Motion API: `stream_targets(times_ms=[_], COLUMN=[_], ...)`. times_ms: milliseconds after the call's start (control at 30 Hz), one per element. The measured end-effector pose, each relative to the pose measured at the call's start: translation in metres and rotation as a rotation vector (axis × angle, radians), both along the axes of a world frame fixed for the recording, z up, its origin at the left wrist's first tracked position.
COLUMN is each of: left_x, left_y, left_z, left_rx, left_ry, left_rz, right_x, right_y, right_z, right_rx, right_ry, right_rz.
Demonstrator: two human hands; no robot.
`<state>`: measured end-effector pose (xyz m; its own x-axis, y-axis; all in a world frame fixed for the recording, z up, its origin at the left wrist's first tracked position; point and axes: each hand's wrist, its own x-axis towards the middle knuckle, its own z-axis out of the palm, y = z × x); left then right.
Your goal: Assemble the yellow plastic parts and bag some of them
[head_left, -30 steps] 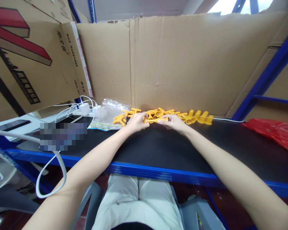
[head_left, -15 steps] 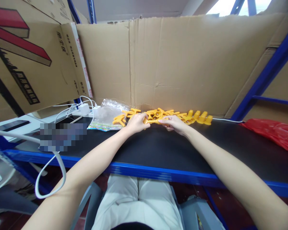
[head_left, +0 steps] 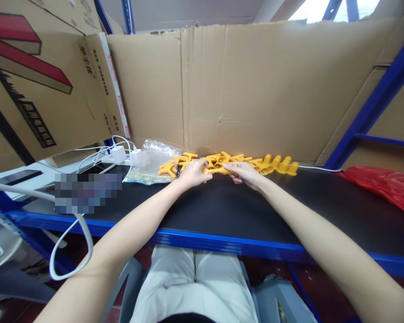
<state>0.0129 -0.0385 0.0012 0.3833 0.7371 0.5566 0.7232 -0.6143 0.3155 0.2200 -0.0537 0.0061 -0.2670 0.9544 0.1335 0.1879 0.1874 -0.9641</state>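
Observation:
Both my hands meet at the far edge of the black shelf top [head_left: 222, 211], in front of a cardboard wall. My left hand [head_left: 192, 173] and my right hand [head_left: 245, 173] each pinch an end of one yellow plastic piece [head_left: 218, 170] held between them. Behind it lies a row of several similar yellow plastic pieces [head_left: 237, 160]; a few at the right end [head_left: 283, 165] stand like small cones, and others [head_left: 170, 167] lie to the left of my left hand.
A clear plastic bag [head_left: 151, 161] lies left of the yellow pieces, beside white chargers and cables [head_left: 118, 153]. A red plastic bag [head_left: 384, 186] rests at the right. Cardboard sheets [head_left: 262, 85] close off the back; a blue rail [head_left: 229, 244] edges the shelf.
My hands have drawn slightly closer together on the yellow piece and shifted a little toward the row. Nothing else has moved.

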Motion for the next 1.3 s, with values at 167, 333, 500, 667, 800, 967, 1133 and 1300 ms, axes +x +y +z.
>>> stream_targets(times_ms=[167,333,500,667,800,967,1133,1300], left_x=[-0.002,-0.001,-0.002,-0.004,-0.005,-0.010,-0.015,-0.016], left_y=[0.001,-0.002,0.000,0.000,-0.003,0.002,0.012,0.015], left_z=[0.001,0.002,0.001,0.000,0.001,-0.001,-0.005,-0.008], left_rx=[-0.044,-0.027,-0.015,0.003,0.027,0.011,0.022,0.036], left_ry=[0.002,-0.001,0.027,0.024,-0.065,0.004,0.137,0.160], left_rz=[0.005,0.017,0.027,0.011,-0.037,-0.022,-0.019,-0.034], right_x=[0.000,-0.001,-0.003,-0.004,0.005,0.043,0.086,0.100], right_y=[0.001,0.000,0.000,0.002,0.006,0.020,0.039,0.049], right_z=[-0.003,0.002,0.001,-0.004,0.002,0.013,0.007,-0.009], right_rx=[0.097,0.064,0.041,0.007,-0.037,-0.042,0.121,0.261], right_ry=[0.011,0.022,0.052,0.126,0.295,0.516,0.498,0.198], right_rz=[0.040,0.001,-0.009,-0.012,-0.037,-0.366,-0.727,-0.817])
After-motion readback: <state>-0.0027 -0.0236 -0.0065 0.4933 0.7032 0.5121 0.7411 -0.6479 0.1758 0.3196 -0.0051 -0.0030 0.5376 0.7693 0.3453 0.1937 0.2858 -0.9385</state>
